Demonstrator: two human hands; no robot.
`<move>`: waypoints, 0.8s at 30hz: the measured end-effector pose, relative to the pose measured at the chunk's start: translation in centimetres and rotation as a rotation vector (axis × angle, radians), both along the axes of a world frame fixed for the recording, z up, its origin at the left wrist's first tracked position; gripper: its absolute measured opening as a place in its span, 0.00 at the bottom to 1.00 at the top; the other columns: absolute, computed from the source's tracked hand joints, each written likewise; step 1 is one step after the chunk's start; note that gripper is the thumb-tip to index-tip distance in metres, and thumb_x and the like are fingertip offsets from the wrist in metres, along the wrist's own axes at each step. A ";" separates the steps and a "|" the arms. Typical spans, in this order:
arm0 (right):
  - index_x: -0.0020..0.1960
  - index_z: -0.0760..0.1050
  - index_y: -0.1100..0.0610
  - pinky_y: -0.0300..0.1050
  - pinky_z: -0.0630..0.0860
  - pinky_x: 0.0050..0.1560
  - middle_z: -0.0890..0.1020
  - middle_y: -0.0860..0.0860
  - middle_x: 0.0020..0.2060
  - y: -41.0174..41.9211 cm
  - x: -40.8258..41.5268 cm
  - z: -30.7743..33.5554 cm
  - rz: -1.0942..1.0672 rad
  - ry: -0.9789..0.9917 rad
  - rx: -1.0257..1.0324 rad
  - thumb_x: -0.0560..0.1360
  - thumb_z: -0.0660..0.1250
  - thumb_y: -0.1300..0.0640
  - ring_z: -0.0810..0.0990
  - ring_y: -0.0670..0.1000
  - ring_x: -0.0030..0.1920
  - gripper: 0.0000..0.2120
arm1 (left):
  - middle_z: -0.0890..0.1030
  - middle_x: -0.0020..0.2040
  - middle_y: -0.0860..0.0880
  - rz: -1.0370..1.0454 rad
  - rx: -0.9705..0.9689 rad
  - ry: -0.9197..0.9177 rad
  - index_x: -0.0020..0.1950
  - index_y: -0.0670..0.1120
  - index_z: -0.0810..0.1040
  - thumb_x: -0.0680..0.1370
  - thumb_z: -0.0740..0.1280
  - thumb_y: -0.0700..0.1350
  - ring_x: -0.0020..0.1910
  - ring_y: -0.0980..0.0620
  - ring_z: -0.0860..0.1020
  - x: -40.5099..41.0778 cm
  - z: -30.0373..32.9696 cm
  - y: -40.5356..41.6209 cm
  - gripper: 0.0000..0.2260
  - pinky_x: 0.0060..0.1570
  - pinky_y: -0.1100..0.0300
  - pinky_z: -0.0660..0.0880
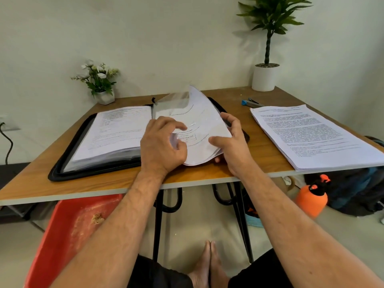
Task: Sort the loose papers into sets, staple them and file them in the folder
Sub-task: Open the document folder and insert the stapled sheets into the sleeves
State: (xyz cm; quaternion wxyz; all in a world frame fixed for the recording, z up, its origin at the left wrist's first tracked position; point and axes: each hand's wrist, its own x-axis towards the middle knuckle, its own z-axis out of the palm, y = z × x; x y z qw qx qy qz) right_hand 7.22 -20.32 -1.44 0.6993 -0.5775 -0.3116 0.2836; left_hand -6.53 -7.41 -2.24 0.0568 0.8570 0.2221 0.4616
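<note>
Two hands work a paper set into the open folder at frame centre.

One black folder [62,163] lies open on the desk [207,175]; the left hand [162,146] pinches a clear sleeve [174,104], fingers curled, while the right hand [232,140] grips the curved paper set [203,125]. One stack of loose papers [315,136] lies at right, one blue stapler [251,103] above it, and two potted plants [266,75] stand at the back.

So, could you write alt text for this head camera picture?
Both hands, left hand and right hand, hold a clear sleeve of papers over an open black folder on a wooden table. A loose paper stack and stapler lie to the right.
</note>
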 end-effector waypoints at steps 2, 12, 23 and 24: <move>0.68 0.66 0.45 0.42 0.76 0.27 0.75 0.48 0.59 0.2 0.3 0.0 -0.086 0.062 -0.029 0.73 0.69 0.72 0.82 0.54 0.42 0.33 | 0.81 0.52 0.49 0.038 0.005 -0.048 0.42 0.46 0.85 0.68 0.62 0.44 0.56 0.48 0.74 -0.2 0.0 0.0 0.12 0.51 0.67 0.65; 0.68 0.65 0.48 0.44 0.78 0.27 0.76 0.53 0.61 -0.1 0.7 -0.3 -0.033 0.196 0.128 0.74 0.72 0.65 0.85 0.55 0.43 0.29 | 0.83 0.61 0.52 0.197 -0.419 0.363 0.58 0.56 0.85 0.77 0.72 0.50 0.60 0.49 0.79 1.6 3.2 -0.5 0.10 0.63 0.51 0.74; 0.72 0.63 0.51 0.44 0.74 0.25 0.82 0.56 0.44 0.4 0.3 -0.3 -0.028 -0.028 -0.118 0.74 0.63 0.69 0.76 0.51 0.25 0.30 | 0.84 0.45 0.54 0.183 -0.332 0.270 0.67 0.57 0.74 0.78 0.68 0.41 0.47 0.52 0.80 3.5 4.2 -0.1 0.19 0.47 0.58 0.72; 0.72 0.63 0.51 0.43 0.72 0.25 0.82 0.58 0.44 0.3 0.3 -0.5 -0.014 -0.014 -0.091 0.74 0.62 0.69 0.75 0.51 0.25 0.30 | 0.85 0.47 0.54 0.169 -0.347 0.275 0.65 0.56 0.78 0.79 0.69 0.42 0.49 0.52 0.80 3.4 4.3 -0.1 0.16 0.50 0.59 0.73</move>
